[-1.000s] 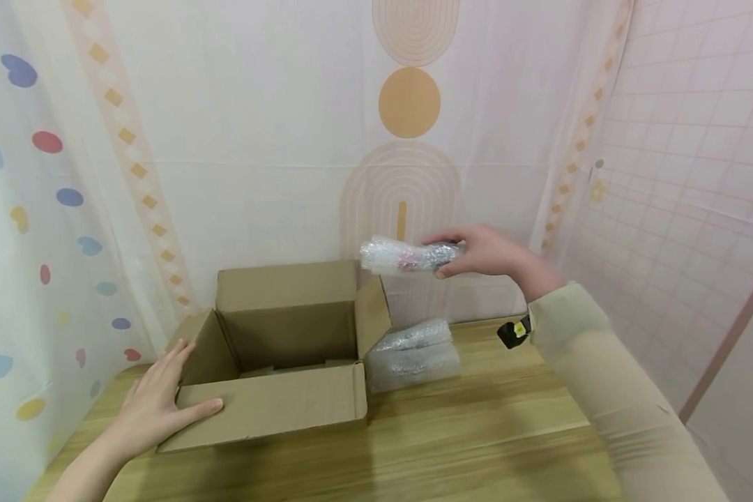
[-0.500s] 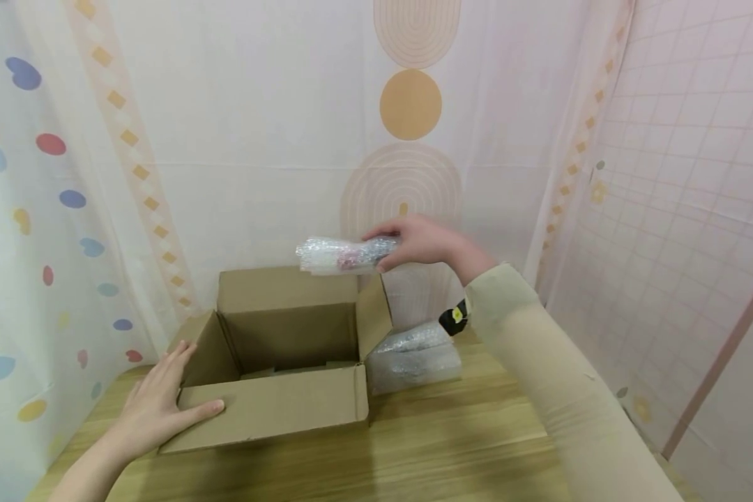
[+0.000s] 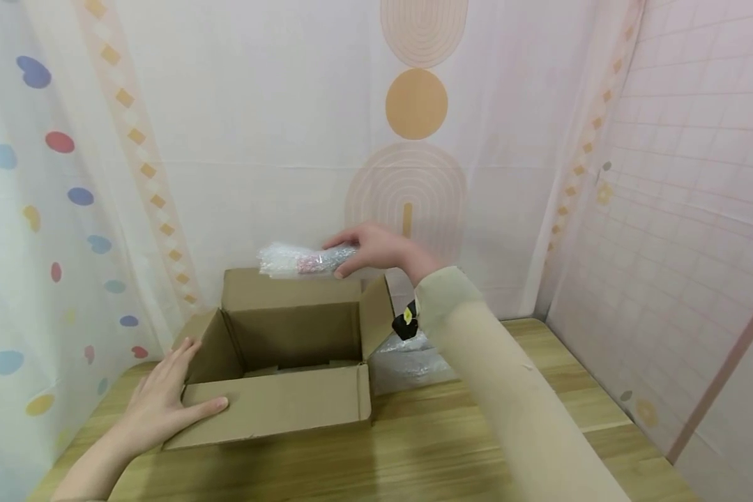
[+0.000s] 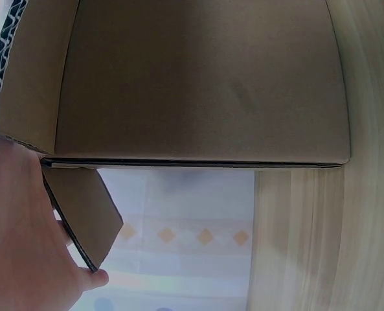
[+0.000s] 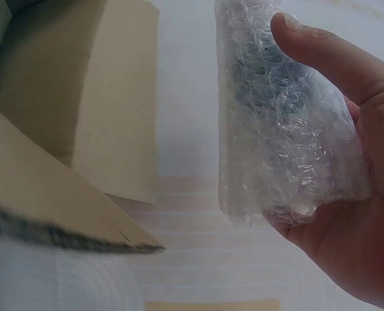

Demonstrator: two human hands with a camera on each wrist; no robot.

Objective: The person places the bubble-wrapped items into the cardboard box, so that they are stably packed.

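The right hand [image 3: 376, 249], gripping a bubble-wrapped bundle [image 3: 301, 260], has shifted leftward over the cardboard box [image 3: 276, 404]. Head view alone shows the open left hand [image 3: 163, 404] on the box's flap; the bundle's contents, possibly reddish, are unclear.

Box [image 3: 276, 404]: matt brown corrugated cardboard. Parcel [image 3: 301, 261]: glossy clear bubble wrap, crinkly. Counter [image 3: 477, 446]: smooth light wood grain. Curtain [image 3: 257, 139]: thin printed cloth.

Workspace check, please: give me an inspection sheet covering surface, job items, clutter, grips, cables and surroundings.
Surface: wooden table.
Job's things: open cardboard box; bubble-wrapped bundle held above its rear flap.
Clutter: more bubble-wrapped bundles beside the box, right.
Grips: right hand grips the bundle; left hand rests flat on the box's left front corner.
Cables: nothing seen.
Surroundings: patterned curtains behind and to both sides.
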